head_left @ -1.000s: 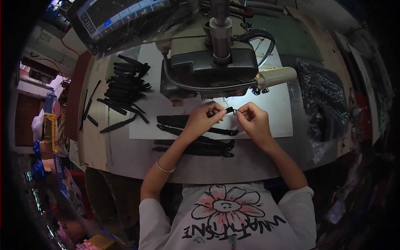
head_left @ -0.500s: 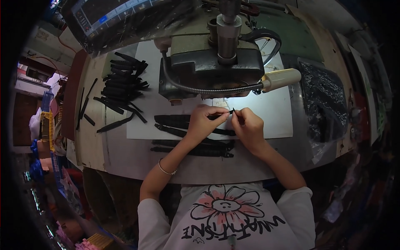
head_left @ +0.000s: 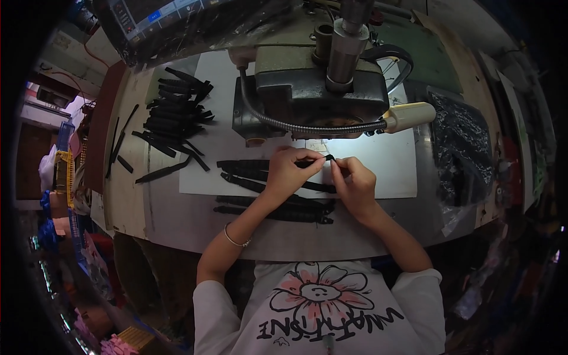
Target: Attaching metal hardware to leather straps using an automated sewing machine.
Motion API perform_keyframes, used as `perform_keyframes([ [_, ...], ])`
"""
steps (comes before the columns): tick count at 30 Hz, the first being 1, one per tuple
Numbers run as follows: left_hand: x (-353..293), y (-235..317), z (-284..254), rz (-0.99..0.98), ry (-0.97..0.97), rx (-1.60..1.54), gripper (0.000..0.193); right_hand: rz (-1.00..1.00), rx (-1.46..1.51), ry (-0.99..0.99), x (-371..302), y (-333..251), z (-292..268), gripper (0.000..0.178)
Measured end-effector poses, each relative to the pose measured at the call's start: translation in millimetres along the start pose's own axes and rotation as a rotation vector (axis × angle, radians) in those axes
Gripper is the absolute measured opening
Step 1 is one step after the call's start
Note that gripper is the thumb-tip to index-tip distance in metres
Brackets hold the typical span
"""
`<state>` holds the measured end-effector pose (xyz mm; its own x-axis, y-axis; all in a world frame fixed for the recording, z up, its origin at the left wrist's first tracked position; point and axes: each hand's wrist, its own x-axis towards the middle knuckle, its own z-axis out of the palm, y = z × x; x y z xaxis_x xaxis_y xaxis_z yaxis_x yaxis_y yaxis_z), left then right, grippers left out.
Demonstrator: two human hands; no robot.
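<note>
Black and probably light and limp, the narrow strap (head_left: 313, 163) lies at twelve o'clock of both hands, left hand (head_left: 290, 171) and right hand (head_left: 354, 183) pinching its end, best held near that tip.

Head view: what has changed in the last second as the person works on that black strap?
Little: both hands, left hand and right hand, keep pinching the black strap end, shifting slightly. The machine, strap pile and white sheet stayed put.
</note>
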<state>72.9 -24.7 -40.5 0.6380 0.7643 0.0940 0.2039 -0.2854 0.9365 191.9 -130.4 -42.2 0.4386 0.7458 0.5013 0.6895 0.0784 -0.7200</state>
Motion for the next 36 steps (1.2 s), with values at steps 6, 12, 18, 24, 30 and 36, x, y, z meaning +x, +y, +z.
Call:
perform_keyframes([
  [6, -1.8, -12.1, 4.3, 0.143, 0.000, 0.113, 0.008, -0.026, -0.011, -0.016, -0.2, 0.3, 0.8, 0.014],
  [12, 0.7, -15.3, 2.4, 0.267, -0.016, 0.151, 0.009, -0.070, 0.009, -0.036, 0.7, 3.4, 0.7, 0.011],
  [18, 1.5, -6.9, -2.5, 0.346, -0.018, 0.212, 0.009, -0.056, 0.064, -0.055, -1.8, 4.3, 0.4, 0.010],
  [24, 2.9, -7.7, -8.4, 0.291, -0.098, 0.231, 0.011, -0.210, -0.023, -0.087, -2.7, 8.3, 3.3, 0.015],
  [30, -1.0, -7.9, -4.9, 0.107, -0.065, 0.147, 0.012, -0.355, -0.136, -0.109, -4.9, 11.1, 8.1, 0.017],
  [36, 0.3, -7.7, -17.0, 0.147, -0.076, 0.385, 0.018, 0.059, 0.050, -0.066, -2.8, 5.9, 4.8, 0.009],
])
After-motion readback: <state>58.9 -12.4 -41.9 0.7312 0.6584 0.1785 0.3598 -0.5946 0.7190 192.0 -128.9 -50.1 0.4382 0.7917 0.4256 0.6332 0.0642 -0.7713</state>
